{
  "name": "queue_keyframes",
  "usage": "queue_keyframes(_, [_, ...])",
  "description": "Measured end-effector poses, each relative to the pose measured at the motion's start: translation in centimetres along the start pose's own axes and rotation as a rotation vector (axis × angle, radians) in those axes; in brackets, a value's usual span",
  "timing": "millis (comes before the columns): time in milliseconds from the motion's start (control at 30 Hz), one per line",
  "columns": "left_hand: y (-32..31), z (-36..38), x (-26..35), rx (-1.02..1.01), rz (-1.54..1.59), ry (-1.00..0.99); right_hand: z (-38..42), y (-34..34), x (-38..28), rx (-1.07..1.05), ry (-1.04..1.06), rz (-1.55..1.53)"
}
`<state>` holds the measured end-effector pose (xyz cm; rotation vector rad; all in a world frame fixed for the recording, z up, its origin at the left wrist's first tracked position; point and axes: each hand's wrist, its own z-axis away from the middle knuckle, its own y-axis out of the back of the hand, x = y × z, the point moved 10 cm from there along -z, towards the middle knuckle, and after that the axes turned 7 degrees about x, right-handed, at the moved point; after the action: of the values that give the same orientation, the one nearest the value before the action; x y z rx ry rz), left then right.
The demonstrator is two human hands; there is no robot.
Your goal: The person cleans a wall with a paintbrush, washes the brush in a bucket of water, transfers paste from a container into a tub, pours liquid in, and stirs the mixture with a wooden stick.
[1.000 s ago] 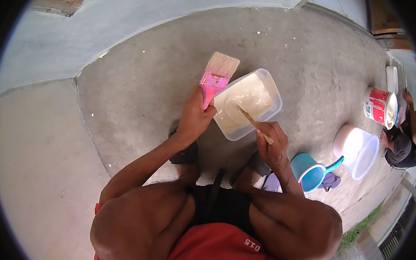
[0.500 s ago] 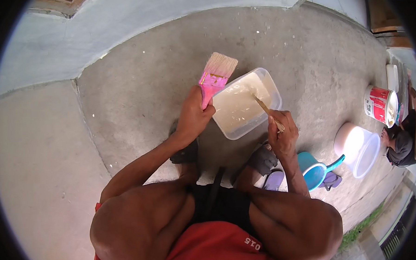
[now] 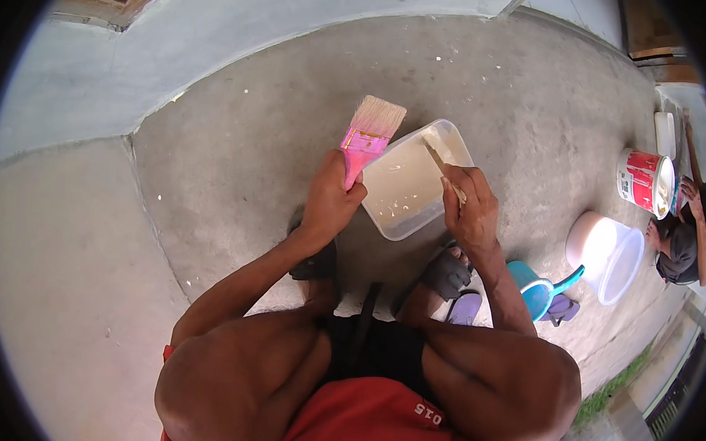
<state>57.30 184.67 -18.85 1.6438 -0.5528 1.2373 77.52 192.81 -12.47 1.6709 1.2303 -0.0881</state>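
A wide paintbrush with a pink handle and pale bristles points upward in my left hand, whose fingers wrap round the handle. In front of my feet a clear plastic tub holds cream-coloured paint. My right hand is closed on a thin wooden stick at the tub's right side. The stick slants up and left, and its far end is at the paint near the tub's far corner. The brush is held beside the tub's left edge, above the floor.
To the right are a turquoise dipper, purple sandals, a translucent bucket and a red-and-white paint pail. Another person is at the far right edge. A pale wall borders the concrete floor.
My right hand and the stick have moved up and left, and the stick's tip is nearer the tub's far corner. The brush has dipped slightly. The other person's hand now shows by the pail.
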Motion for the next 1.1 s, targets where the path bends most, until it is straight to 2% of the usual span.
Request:
queue_keyframes(67, [-0.1, 0.0, -0.2, -0.004, 0.001, 0.026, 0.3, -1.3, -2.4, -0.079, 0.117, -0.045])
queue_keyframes(300, [-0.1, -0.3, -0.6, -0.004, -0.032, 0.023, 2.8, -1.7, -6.1, -0.315, 0.131, -0.281])
queue_keyframes(433, [-0.2, -0.1, -0.8, -0.012, 0.005, 0.010, 0.9, -1.5, -3.2, -0.206, 0.086, -0.267])
queue_keyframes(533, [-0.3, -0.2, -0.9, -0.032, -0.025, 0.029, 0.1, -0.3, -0.4, -0.117, 0.048, -0.116])
queue_keyframes(667, [-0.1, -0.3, -0.9, -0.004, -0.013, 0.010, 1.3, 1.8, 0.7, -0.121, 0.041, 0.002])
queue_keyframes(733, [-0.1, -0.3, -0.9, 0.000, -0.004, 0.014, 2.8, 2.0, 0.0, -0.208, 0.048, 0.054])
queue_keyframes(900, [-0.3, -0.5, -1.2, -0.022, -0.014, 0.057, 3.6, 0.3, -3.2, -0.243, 0.041, -0.131])
queue_keyframes(967, [-0.2, -0.4, -1.1, -0.019, -0.028, 0.038, 2.3, -0.2, -3.1, -0.164, 0.059, -0.194])
queue_keyframes(1100, [-0.1, -0.4, -1.5, -0.025, -0.033, 0.060, 1.7, 1.3, 0.0, -0.105, 0.018, -0.063])
